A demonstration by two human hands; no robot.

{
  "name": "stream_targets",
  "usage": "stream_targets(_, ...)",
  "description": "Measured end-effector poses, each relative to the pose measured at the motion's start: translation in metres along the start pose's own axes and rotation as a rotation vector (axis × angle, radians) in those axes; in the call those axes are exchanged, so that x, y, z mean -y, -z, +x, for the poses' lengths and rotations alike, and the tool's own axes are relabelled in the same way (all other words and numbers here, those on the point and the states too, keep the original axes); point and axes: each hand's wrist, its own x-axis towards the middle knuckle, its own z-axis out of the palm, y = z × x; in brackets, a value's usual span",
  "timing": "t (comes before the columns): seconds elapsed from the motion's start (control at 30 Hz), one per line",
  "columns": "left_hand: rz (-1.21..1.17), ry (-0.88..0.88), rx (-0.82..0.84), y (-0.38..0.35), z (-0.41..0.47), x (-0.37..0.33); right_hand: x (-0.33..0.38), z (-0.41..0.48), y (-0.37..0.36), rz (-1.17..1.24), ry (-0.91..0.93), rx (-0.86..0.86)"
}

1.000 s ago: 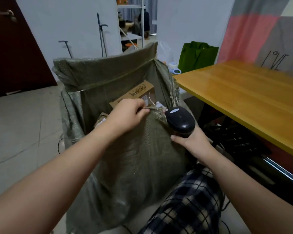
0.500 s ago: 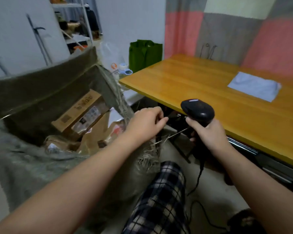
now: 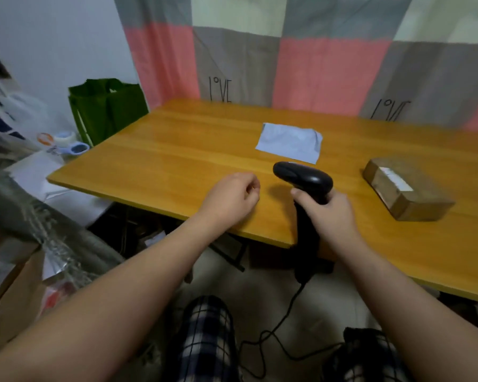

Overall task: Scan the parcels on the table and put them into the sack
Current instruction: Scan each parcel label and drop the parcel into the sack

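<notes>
My right hand [image 3: 329, 213] grips the handle of a black barcode scanner [image 3: 304, 180], held upright at the near edge of the wooden table [image 3: 177, 161]. My left hand [image 3: 232, 198] hovers over the table edge, fingers loosely curled and holding nothing. A flat white mailer parcel [image 3: 290, 142] lies in the middle of the table. A brown cardboard box parcel [image 3: 406, 194] with a white label sits to the right of the scanner. The grey-green woven sack [image 3: 17, 210] stands at the far left, with cardboard parcels [image 3: 9, 293] showing inside it.
A green bag [image 3: 108, 108] stands past the table's left corner, with tape rolls [image 3: 66, 142] beside it. A patchwork cloth [image 3: 301, 59] hangs behind the table. The scanner's cable [image 3: 276, 334] trails to the floor between my knees.
My left hand has let go of the sack's rim and moved right over the table. The view has turned from the sack to the table, and the scanner came along.
</notes>
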Motion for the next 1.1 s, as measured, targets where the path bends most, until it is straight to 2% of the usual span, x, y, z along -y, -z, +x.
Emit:
stream_targets(0.17, 0.098, -0.069, 0.023, -0.029, 0.083, -0.011, -0.001, 0.031, 0.028, 0.055, -0.064, -0.119)
stream_targets(0.3, 0.283, -0.099, 0.094, -0.061, 0.143, -0.017, -0.006, 0.050, 0.052, 0.078, -0.135, -0.212)
stream_targets(0.4, 0.416, -0.120, 0.214, -0.083, 0.180, -0.014, -0.012, 0.057, 0.064, 0.209, -0.197, -0.214)
stream_targets(0.5, 0.405, -0.034, 0.363, -0.100, 0.198, -0.005, -0.020, 0.058, 0.067, 0.298, -0.226, -0.188)
stream_targets(0.63, 0.469, -0.044, 0.279, -0.109, 0.190, 0.001, -0.028, 0.055, 0.068, 0.309, -0.210, -0.164)
stream_targets(0.83, 0.332, -0.122, 0.179, -0.091, 0.145, -0.001, -0.025, 0.045, 0.060, 0.335, -0.189, -0.102)
stream_targets(0.93, 0.343, -0.209, 0.154, -0.076, 0.115, -0.003, -0.021, 0.033, 0.056, 0.336, -0.158, -0.097)
stream_targets(1.0, 0.235, -0.239, 0.087, -0.064, 0.096, -0.007, -0.018, 0.025, 0.056, 0.269, -0.095, -0.097)
stream_targets(1.1, -0.120, -0.187, -0.111, -0.033, 0.080, -0.023, -0.012, 0.016, 0.058, 0.176, -0.027, -0.106)
